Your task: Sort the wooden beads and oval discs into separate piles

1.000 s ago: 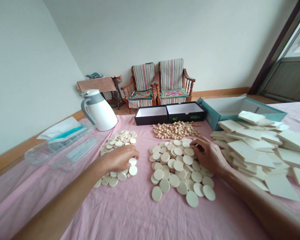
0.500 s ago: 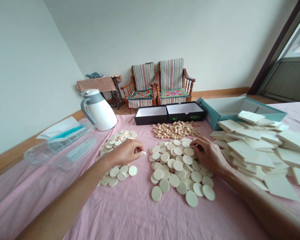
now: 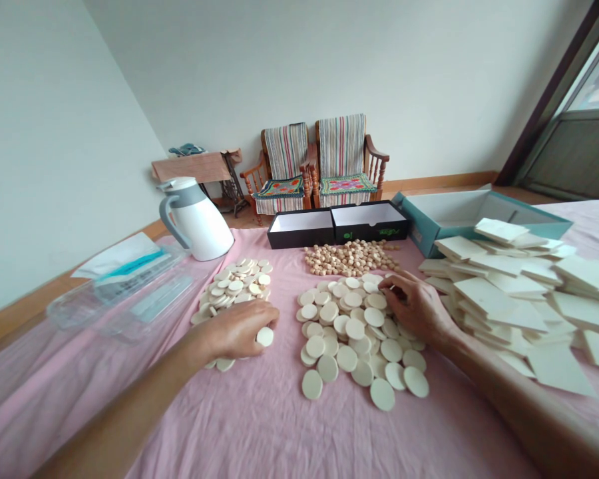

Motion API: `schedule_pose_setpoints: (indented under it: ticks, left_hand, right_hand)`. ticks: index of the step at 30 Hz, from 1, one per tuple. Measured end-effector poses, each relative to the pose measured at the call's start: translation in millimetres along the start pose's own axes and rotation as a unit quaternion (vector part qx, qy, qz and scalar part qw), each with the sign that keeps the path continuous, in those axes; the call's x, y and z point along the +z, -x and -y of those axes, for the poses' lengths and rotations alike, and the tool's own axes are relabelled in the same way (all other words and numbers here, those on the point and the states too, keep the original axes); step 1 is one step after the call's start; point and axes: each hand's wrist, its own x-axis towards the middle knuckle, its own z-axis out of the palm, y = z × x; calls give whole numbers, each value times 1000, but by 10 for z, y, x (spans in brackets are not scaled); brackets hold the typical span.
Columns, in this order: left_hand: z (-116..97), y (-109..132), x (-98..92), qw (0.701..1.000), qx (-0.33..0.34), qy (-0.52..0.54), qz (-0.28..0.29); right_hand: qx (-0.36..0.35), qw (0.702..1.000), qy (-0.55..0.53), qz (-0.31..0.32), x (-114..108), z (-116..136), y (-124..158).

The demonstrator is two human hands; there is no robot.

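Over the near part of the left pile of round wooden discs (image 3: pixel 235 285), my left hand (image 3: pixel 244 327) is lowered with its fingers curled in. One pale disc (image 3: pixel 264 337) shows right at its fingertips; whatever the fingers hold is hidden. My right hand (image 3: pixel 415 305) rests at the right side of a larger, spread-out pile of wooden discs (image 3: pixel 347 359). Its fingers are bent together, their tips touching discs at the pile's upper right edge; I cannot make out what is between them.
Small wooden beads (image 3: pixel 352 258) lie behind the larger pile, before two black boxes (image 3: pixel 302 237). Square wooden boards (image 3: pixel 499 299) are heaped at right by a teal box (image 3: pixel 426 233). A white jug (image 3: pixel 204 226) and clear plastic packaging (image 3: pixel 130 293) stand left on the pink cloth (image 3: pixel 259 426).
My left hand, which held a disc between the piles, has moved left and down onto the left pile. That disc no longer shows in its fingers. My right hand has hardly moved.
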Motion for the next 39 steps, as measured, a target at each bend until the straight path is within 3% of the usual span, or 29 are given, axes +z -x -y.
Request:
schedule_pose_setpoints:
  ticks: [3,9,11,17,21,29,36,39]
  left_hand:
    - [-93,-97,-45,999,14,21,-37]
    - [-266,-248,-298,973,25,131,-186]
    - [-202,-213,-321,978,8,100,-182]
    - [192,34,-180,995,-56,-8,-77]
    - [296,132,-103,996,-65,-26,-48]
    - [155,64,-165,995,-61,-21,-81]
    - [-125,-120,-340,979,40,121,-161]
    - [-12,-83,-320,990,26,69,-123]
  right_hand:
    - [0,1000,2,1,1,-10,1]
    - [1,1000,-2,10,4,-37,8]
    - [1,1000,-2,9,5,-39,8]
    - [-5,1000,4,5,7,-21,9]
    - [-9,1000,13,-1,2,-4,8]
    - [-5,1000,11,5,32,-43,16]
    - [-5,1000,8,10,10,-37,14]
    - [1,1000,8,14,12,-36,9]
